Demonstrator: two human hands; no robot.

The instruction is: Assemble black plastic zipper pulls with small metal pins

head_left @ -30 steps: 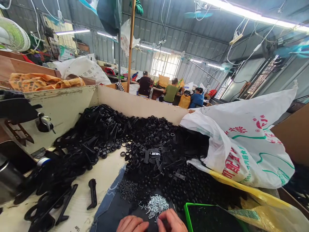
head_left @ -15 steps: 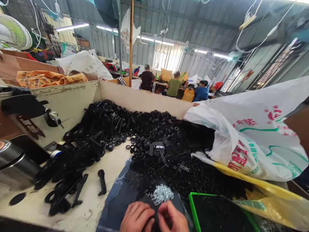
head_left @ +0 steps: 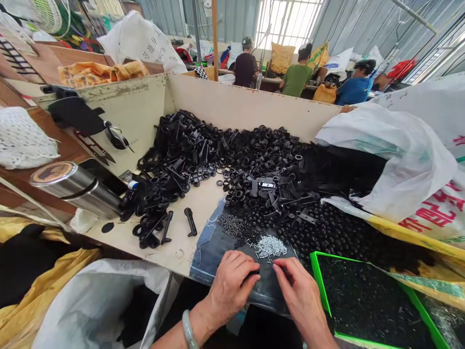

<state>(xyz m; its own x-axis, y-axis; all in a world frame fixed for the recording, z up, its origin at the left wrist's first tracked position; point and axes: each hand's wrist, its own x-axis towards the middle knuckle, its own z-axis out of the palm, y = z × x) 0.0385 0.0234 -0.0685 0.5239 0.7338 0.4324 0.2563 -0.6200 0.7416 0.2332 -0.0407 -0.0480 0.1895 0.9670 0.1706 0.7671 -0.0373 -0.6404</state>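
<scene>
My left hand (head_left: 234, 277), with a pale bangle (head_left: 189, 329) on its wrist, is closed around a small black plastic part, mostly hidden by the fingers. To its right, my right hand (head_left: 298, 290) has thumb and fingertips pinched together beside a pile of small silver metal pins (head_left: 271, 246); whatever is between them is too small to make out. Both hands are over the front of a dark mat (head_left: 209, 257). Behind the left hand lies a heap of tiny dark pieces (head_left: 236, 227). Small round black parts (head_left: 327, 237) spread out beyond the right hand.
Black plastic arms (head_left: 192, 140) and rings (head_left: 272, 145) are heaped at the back of the walled bench. A green-rimmed tray (head_left: 319, 286) stands at right, below a white sack (head_left: 399, 140). A steel flask (head_left: 78, 186) leans at left. Several people sit farther back.
My view has tilted down, bringing both forearms and the sack below the bench into sight. The hands are slightly farther apart, with the right fingertips near the pins.
</scene>
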